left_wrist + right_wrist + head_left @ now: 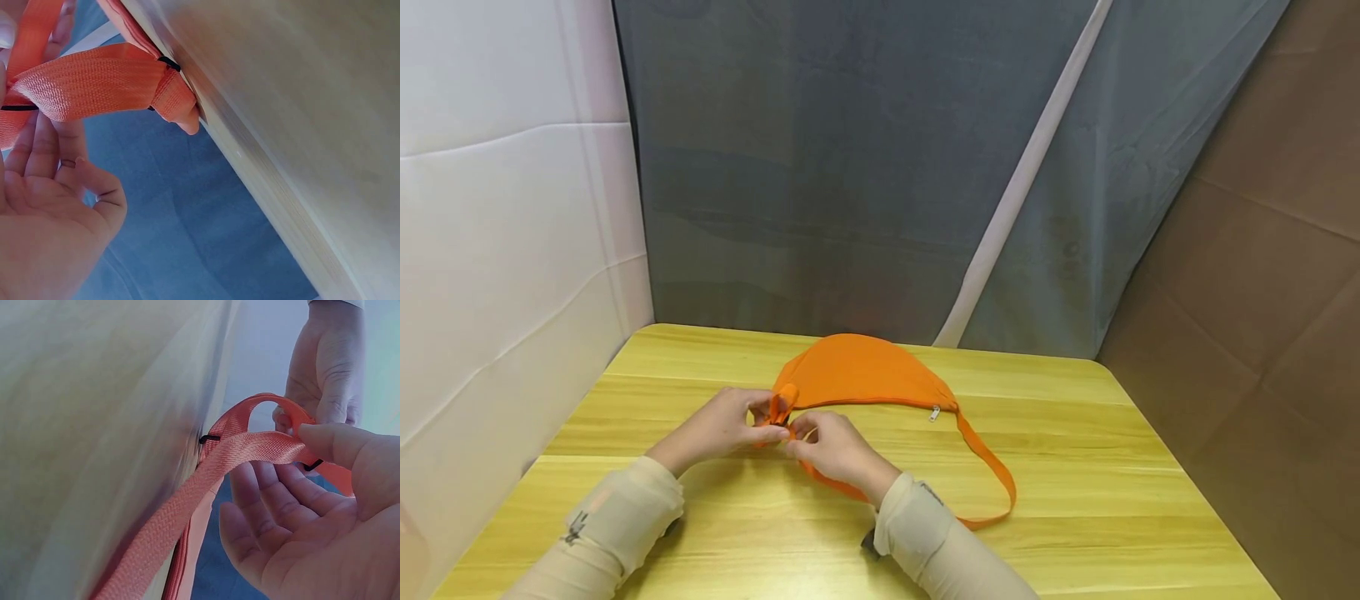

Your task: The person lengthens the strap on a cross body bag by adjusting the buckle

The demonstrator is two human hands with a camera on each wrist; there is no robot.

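An orange waist bag (865, 371) with a curved top lies at the back of the wooden table. Its orange strap (988, 462) loops out on the right and round toward the front. At the bag's left end, my left hand (733, 423) pinches a fold of strap by a small black buckle (314, 465). My right hand (835, 450) pinches the strap beside it, thumb on top in the right wrist view. A second black strap loop (169, 63) sits by the bag in the left wrist view. The fingertips partly hide the buckle.
A metal zipper pull (935, 412) hangs at the bag's right corner. The table (1097, 483) has rounded back corners. Grey cloth (850, 167) hangs behind it, white cloth (512, 208) on the left and brown cloth (1262, 275) on the right.
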